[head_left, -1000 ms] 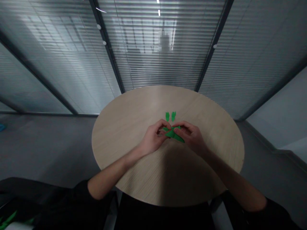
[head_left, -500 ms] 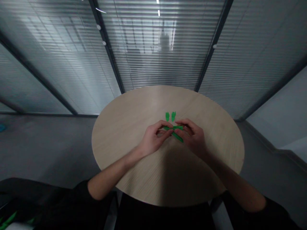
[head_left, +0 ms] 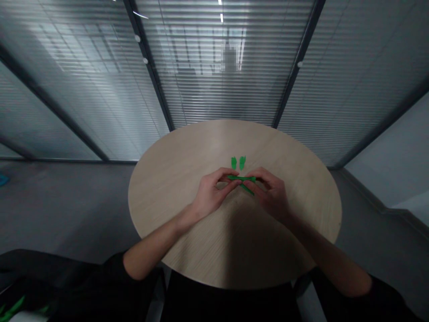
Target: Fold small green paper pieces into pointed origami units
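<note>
Pale wood spreads under my wrists, an oval-looking table [head_left: 167,179] in a dim room, and I read the clock from my grip, with twelve straight ahead.

My left hand [head_left: 212,192] pinches one green piece [head_left: 247,179] between thumb and fingers, and my right hand [head_left: 272,192] pinches it the same way from three o'clock. The piece sits between my two sets of fingertips, over the table's middle; whether it touches the wood I cannot tell. It looks thin, its long axis running nearly level from nine to three, one end by my left fingers, the other by my right. Below my right thumb a narrow green strip [head_left: 248,190] slants toward four; I cannot tell whether it is part of the same piece.

Just beyond my fingertips lie two small green pieces, side by side and apart: one [head_left: 233,163] at eleven, one [head_left: 242,163] at twelve, each longer from front to back than across. Shadow darkens the wood at six.

Farther out, slatted blinds [head_left: 217,100] fill twelve o'clock, with dark posts dividing them. One blue thing [head_left: 3,180] is on the floor at nine. Toward eight, more green shapes [head_left: 13,306] show beside something white [head_left: 27,317], too dark to count.
</note>
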`<act>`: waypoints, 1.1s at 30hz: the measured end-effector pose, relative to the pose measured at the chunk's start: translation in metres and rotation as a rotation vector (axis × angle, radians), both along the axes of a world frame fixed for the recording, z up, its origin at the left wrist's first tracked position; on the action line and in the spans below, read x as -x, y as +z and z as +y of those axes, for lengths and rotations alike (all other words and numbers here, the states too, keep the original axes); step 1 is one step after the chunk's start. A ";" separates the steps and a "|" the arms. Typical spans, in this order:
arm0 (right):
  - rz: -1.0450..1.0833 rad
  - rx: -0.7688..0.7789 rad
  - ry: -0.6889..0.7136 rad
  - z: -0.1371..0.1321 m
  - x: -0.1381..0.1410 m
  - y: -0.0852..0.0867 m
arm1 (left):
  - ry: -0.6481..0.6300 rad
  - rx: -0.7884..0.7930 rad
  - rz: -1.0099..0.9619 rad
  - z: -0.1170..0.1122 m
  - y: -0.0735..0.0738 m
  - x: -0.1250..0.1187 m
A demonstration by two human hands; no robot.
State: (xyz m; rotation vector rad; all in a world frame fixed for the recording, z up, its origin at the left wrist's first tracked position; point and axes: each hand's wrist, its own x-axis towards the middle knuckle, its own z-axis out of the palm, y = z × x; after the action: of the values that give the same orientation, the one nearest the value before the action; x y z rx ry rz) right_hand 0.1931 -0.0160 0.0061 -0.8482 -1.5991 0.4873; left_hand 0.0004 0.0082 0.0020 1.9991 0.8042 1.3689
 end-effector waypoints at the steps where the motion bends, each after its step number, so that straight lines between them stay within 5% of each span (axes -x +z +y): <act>1: -0.004 -0.003 -0.011 0.000 0.000 0.000 | 0.006 -0.007 0.010 0.000 0.001 0.001; 8: -0.082 -0.020 -0.038 0.000 -0.002 -0.001 | 0.022 -0.067 0.039 0.001 0.004 0.002; 16: -0.115 -0.078 -0.028 0.000 -0.002 0.000 | -0.017 0.041 -0.007 0.000 0.006 0.000; 33: -0.073 0.109 -0.009 0.000 -0.002 0.000 | -0.063 0.234 -0.076 -0.004 0.011 -0.004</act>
State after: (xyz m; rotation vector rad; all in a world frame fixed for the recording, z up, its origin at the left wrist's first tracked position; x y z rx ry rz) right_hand 0.1954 -0.0163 0.0058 -0.9639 -1.6464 0.5464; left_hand 0.0046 0.0046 0.0133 1.7675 0.8197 1.2462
